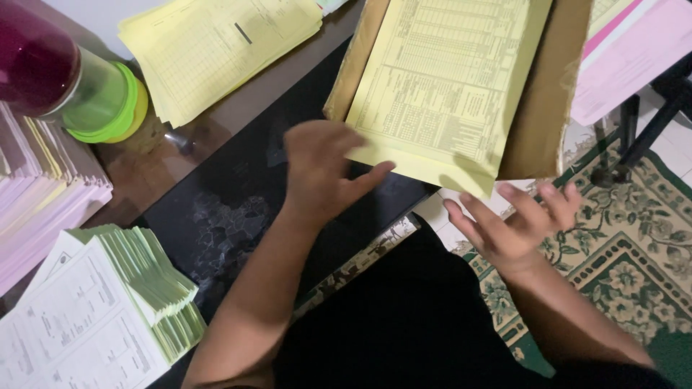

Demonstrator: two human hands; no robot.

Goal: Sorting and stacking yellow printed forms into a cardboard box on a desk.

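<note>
The stack of yellow printed forms [445,79] lies on a brown cardboard sheet [548,94] at the desk [231,209] edge, long axis running away from the person, directly ahead of both empty, open-fingered hands, left hand [321,169] touching its near edge, right hand [515,223] just below.

green paper stack [155,277], patterned rug [634,245], green-lidded jar [101,97]
</note>
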